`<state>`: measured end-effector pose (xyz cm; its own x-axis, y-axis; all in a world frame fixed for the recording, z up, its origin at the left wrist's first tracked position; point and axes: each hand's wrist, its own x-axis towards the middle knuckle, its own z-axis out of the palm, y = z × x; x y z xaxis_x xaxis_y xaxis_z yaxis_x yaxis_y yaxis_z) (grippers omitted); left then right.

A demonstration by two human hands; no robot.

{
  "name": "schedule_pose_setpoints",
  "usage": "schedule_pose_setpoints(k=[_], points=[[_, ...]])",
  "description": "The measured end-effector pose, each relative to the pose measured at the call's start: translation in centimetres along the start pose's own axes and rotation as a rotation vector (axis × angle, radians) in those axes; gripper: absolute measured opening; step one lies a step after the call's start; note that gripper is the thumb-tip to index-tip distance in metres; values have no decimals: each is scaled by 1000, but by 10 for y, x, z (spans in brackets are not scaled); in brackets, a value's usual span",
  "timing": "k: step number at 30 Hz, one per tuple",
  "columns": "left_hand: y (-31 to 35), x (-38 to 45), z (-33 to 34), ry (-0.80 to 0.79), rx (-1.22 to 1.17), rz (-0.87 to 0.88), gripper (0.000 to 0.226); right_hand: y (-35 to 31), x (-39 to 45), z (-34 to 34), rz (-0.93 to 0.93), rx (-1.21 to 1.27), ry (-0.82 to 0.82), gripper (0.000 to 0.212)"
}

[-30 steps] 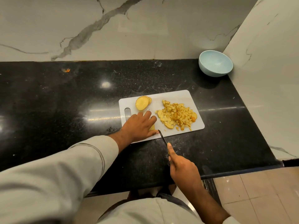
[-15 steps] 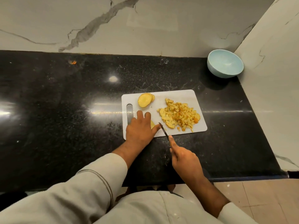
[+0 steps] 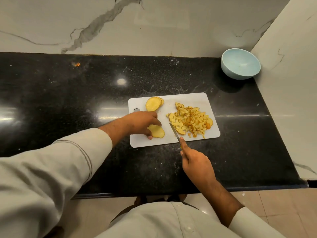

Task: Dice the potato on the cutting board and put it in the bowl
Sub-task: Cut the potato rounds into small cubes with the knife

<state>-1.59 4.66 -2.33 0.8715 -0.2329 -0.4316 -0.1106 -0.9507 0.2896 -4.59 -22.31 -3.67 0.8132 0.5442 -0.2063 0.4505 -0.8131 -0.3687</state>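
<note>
While two hands (image 3: 140,122) (image 3: 197,164) work, one bowl (image 3: 241,66)

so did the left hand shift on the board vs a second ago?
Yes. The left hand slid toward the cutting board's handle end, uncovering the potato slices it holds.

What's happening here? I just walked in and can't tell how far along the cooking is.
A person is dicing potato on a white cutting board. The left hand holds a few potato slices flat on the board, while the right hand grips a knife beside them. A pile of diced potato lies on the board's right side, more slices wait at its back, and the blue bowl holds nothing yet.
</note>
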Motion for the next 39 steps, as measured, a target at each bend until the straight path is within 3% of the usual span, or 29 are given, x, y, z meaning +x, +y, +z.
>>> schedule_pose_setpoints(k=[3, 7, 11, 17, 39], points=[[9, -5, 15, 125, -146, -120, 66, -4, 1, 3, 25, -18, -9, 58], [42, -13, 48, 358, -396, -427, 64, -10, 2, 8, 69, -14, -34, 58], [63, -15, 67, 509, -515, -511, 70, -16, 6, 13, 110, -24, -54, 59], [51, -20, 65, 518, -669, -482, 74, -29, 12, 20, 128, -118, -86, 63], [59, -26, 54, 451, -763, -540, 91, -31, 15, 26, 102, -199, -141, 68]])
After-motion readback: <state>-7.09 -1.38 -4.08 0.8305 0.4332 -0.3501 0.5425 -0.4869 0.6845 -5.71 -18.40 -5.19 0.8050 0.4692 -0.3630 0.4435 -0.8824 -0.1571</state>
